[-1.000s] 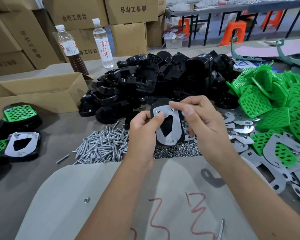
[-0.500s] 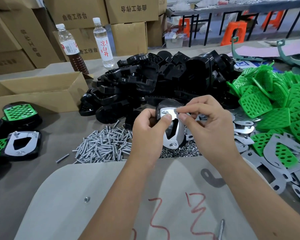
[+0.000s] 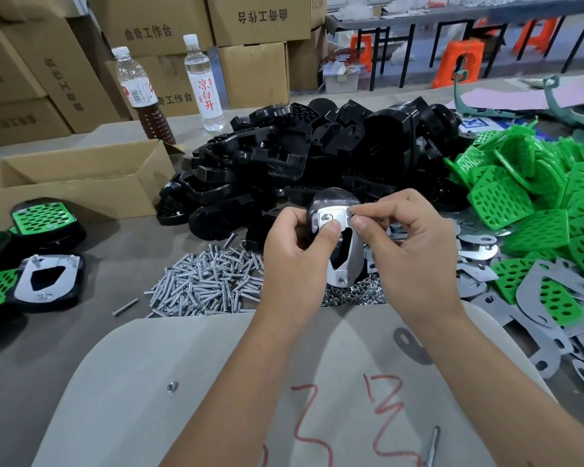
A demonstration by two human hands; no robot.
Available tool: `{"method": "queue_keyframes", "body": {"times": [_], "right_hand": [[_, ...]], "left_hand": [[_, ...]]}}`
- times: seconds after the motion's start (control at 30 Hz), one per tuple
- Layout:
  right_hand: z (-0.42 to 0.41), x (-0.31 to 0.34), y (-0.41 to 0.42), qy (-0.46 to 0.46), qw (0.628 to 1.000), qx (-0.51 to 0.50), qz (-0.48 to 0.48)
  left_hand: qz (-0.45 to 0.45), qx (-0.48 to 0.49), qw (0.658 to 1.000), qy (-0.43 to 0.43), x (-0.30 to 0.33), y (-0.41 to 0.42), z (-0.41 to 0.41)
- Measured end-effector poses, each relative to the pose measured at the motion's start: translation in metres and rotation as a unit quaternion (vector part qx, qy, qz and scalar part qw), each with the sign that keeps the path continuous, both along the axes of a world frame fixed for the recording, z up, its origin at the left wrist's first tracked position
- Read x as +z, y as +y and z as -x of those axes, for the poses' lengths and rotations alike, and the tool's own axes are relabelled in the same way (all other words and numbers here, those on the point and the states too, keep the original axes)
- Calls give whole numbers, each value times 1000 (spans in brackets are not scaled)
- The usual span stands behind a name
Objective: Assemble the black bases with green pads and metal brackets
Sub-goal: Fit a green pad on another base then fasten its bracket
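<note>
My left hand (image 3: 294, 264) holds a black base (image 3: 331, 198) upright above the table, thumb pressed on the shiny metal bracket (image 3: 349, 261) that lies on its face. My right hand (image 3: 415, 251) pinches the bracket's top edge with thumb and forefinger; whether it holds a small part there I cannot tell. A heap of black bases (image 3: 300, 163) lies behind, green perforated pads (image 3: 533, 203) are piled at the right, and loose flat brackets (image 3: 536, 332) are spread at the lower right. Screws (image 3: 209, 284) and nuts (image 3: 354, 294) lie just below my hands.
Finished assemblies (image 3: 44, 281) lie at the left edge. An open cardboard box (image 3: 78, 183) stands at the left, two bottles (image 3: 203, 82) and stacked cartons behind. A grey board (image 3: 216, 382) with red marks, one loose nut and a screw lies nearest me.
The base has tilted further upright and edge-on to me. My right fingers slid from the bracket's side to its top edge; my left thumb now presses the bracket's upper part.
</note>
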State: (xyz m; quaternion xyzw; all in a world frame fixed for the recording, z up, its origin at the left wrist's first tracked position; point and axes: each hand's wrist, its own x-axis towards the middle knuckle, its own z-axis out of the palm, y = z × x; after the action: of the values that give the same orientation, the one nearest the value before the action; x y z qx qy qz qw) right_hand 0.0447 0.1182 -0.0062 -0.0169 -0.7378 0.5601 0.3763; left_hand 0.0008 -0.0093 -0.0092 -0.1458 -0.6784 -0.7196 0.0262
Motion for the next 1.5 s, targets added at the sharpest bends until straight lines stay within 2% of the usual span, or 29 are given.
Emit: {"method": "queue_keyframes", "body": {"times": [0.13, 0.27, 0.33, 0.43, 0.53, 0.67, 0.77, 0.9, 1.2, 1.4, 1.5], "right_hand": [[1, -1, 1, 6, 998, -38, -52], [3, -5, 9, 0, 977, -65, -205], [4, -6, 10, -26, 961, -77, -264], [5, -6, 6, -63, 947, -89, -301], [5, -5, -2, -43, 949, -103, -296], [4, -5, -10, -25, 967, -138, -212], [3, -4, -13, -36, 965, -188, -178], [4, -2, -13, -49, 959, -209, -185], [5, -2, -7, -79, 958, -117, -251], [4, -1, -8, -68, 949, -160, -262], [4, -1, -7, -79, 952, -146, -256]], "left_hand": [[10, 7, 1000, -10, 0, 2, -2], [44, 18, 999, 8, 1, 1, 0], [79, 29, 995, 46, 3, 1, -2], [146, 69, 979, 126, 6, 1, -6], [153, 86, 973, 152, 7, 3, -10], [148, 94, 967, 185, 6, 10, -18], [152, 93, 963, 203, 5, 15, -24], [144, 95, 965, 197, 4, 19, -26], [129, 119, 973, 153, 1, 15, -19], [129, 119, 974, 140, 1, 16, -19], [121, 117, 978, 124, 1, 15, -18]]}}
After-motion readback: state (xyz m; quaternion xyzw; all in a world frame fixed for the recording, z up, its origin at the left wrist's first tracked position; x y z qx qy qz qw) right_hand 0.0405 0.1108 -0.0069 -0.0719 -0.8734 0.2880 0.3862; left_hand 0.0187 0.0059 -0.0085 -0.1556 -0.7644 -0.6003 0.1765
